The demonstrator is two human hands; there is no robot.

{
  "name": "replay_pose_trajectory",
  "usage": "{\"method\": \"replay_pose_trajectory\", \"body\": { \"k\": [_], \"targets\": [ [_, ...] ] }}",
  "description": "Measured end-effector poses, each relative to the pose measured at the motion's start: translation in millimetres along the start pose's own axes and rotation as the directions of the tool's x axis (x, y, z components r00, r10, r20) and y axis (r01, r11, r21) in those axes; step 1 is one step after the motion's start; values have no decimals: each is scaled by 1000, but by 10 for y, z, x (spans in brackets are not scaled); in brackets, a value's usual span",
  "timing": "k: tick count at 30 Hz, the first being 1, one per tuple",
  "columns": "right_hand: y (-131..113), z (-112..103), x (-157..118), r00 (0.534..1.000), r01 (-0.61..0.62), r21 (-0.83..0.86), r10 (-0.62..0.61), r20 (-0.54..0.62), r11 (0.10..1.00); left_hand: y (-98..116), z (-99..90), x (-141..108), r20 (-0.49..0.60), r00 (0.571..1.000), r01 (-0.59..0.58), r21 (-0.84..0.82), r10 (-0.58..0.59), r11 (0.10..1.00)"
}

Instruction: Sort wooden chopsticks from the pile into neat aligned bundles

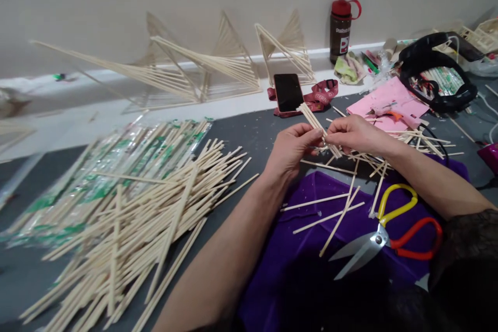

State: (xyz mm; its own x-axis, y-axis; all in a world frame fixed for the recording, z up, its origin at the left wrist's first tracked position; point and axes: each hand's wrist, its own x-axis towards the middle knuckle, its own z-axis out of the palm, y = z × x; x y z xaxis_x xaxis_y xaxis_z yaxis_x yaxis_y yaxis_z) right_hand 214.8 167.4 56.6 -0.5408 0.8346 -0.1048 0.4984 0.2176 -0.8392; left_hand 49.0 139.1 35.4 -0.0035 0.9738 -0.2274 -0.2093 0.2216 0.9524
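Note:
A small bundle of thin wooden sticks is held between my two hands, slanting up toward the phone. My left hand pinches it from the left, thumb on top. The fingers of my right hand close on its right side, near the lower part. Loose sticks lie on a purple cloth below my hands. Scissors with one yellow and one red handle rest open on that cloth. A big heap of sticks is at the left, beside sticks in clear and green wrappers.
Woven stick structures stand along the wall. A phone on a red lanyard lies beyond my hands. Farther right are a dark bottle, pink paper with a glue gun on it, and a black headband-like object.

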Motion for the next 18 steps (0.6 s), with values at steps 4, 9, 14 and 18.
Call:
{"method": "replay_pose_trajectory", "body": {
  "k": [4,9,14,18],
  "targets": [
    [72,18,-21,999,-19,65,15,47,998,-6,-32,36,-44,999,-22,-29,21,999],
    [160,49,-49,996,-39,158,26,82,987,-24,-26,34,-27,999,-28,-56,27,998],
    [100,12,-69,974,-177,351,111,199,919,-12,-41,38,15,1000,-21,-108,23,994],
    [107,21,-70,979,-165,343,111,173,925,2,-50,41,23,1000,4,-118,-2,993]
  ]
}}
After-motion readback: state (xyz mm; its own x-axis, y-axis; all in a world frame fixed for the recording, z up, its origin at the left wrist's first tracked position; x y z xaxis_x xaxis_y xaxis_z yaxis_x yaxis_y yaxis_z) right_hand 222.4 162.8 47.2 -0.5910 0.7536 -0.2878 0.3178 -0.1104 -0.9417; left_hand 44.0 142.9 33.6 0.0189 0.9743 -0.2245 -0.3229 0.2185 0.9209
